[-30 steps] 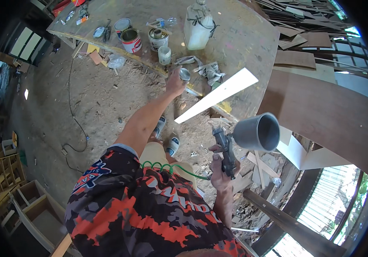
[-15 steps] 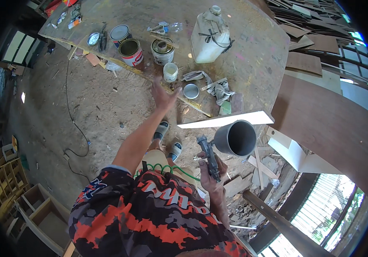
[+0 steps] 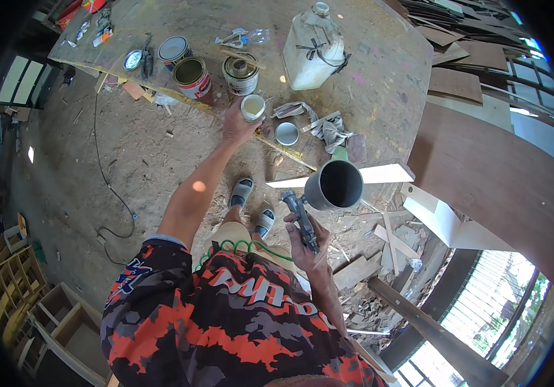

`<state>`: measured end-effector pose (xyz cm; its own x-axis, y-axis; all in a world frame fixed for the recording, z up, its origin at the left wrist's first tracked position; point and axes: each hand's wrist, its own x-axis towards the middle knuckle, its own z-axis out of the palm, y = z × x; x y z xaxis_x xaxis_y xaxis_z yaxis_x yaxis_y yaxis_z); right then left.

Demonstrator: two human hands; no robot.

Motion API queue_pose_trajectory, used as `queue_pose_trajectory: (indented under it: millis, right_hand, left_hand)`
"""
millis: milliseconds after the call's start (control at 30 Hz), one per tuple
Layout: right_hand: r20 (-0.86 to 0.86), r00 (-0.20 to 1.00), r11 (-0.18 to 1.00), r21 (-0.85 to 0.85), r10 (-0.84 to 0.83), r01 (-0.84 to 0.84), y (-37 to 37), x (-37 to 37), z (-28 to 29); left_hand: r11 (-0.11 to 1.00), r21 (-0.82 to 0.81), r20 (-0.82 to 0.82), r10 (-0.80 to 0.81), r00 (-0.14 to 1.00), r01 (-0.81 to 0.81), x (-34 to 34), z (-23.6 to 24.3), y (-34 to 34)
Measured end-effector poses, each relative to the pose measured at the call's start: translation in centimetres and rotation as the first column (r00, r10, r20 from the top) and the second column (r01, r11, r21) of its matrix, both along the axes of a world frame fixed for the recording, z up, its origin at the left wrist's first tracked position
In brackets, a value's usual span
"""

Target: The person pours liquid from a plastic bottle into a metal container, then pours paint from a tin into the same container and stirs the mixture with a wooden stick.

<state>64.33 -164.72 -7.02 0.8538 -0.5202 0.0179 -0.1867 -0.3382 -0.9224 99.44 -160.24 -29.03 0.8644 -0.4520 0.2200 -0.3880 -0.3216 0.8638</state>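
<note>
My left hand is wrapped round a small white cup with pale, creamy contents, at the table's near edge. In my right hand is a spray gun, gripped by its body, with a wide grey cup whose open mouth faces up. The inside of that cup looks dark, so its contents cannot be made out. A green coiled hose runs across my waist toward the gun. Right of the white cup stands a small round tin, beside a crumpled grey rag.
Several paint cans stand along the edge of the worktable, near a large whitish jug. A white-faced board juts out at the table's near right corner. Wood panels lean at right. A dark cable crosses the floor.
My left hand has reached the small white cup and closed round it, tilting it slightly. My right hand has brought the spray gun a little left and up.
</note>
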Motion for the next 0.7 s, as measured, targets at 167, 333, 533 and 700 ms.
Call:
queue_pose_trajectory:
  millis: [167, 333, 533, 700]
  right_hand:
    - [0.051, 0.998, 0.999, -0.028, 0.035, -0.034, 0.4, 0.4, -0.4]
    - [0.034, 0.993, 0.994, 0.004, 0.112, -0.112, 1.0, 0.6, -0.8]
    - [0.056, 0.977, 0.978, 0.013, 0.207, -0.208, 1.9, 1.0, -0.3]
    - [0.043, 0.965, 0.964, 0.038, 0.26, -0.262, 3.0, 1.2, 1.0]
  left_hand:
    - [0.998, -0.039, 0.083, -0.051, 0.995, 0.054, -1.3, 6.2, 1.5]
    - [0.99, -0.055, 0.302, -0.111, 0.947, 0.133, -3.6, 16.7, 3.9]
    - [0.981, -0.051, 0.458, -0.144, 0.877, 0.188, -5.6, 26.6, 6.2]
    - [0.973, -0.054, 0.591, -0.149, 0.793, 0.223, -6.1, 29.7, 7.4]
